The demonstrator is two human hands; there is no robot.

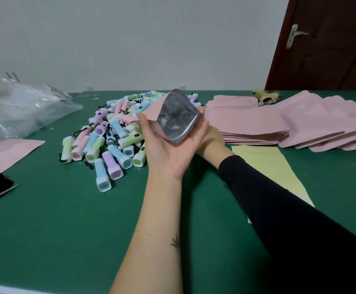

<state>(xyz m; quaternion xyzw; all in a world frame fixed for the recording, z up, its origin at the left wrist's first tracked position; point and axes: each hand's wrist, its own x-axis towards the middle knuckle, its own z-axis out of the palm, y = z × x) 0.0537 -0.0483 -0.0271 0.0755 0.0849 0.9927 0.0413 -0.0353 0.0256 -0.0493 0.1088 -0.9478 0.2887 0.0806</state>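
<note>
Pouch mouth bowed open, edges squeezed by left hand for filling; torches wait at nine o'clock; right hand grip hidden.

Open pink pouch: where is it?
Head view, centre: the open pink pouch is held in the left hand, right hand behind it, between the torch pile (left) and flat pouch stacks (right).

Pouch: outside looked matt pink, lining was glossy, creased silver foil. Left of the pouch, torches were smooth pastel plastic; the clear bag beyond them showed glossy crinkled film. Right of the pouch, stacked pouches looked matt. Bench was matt green.
</note>
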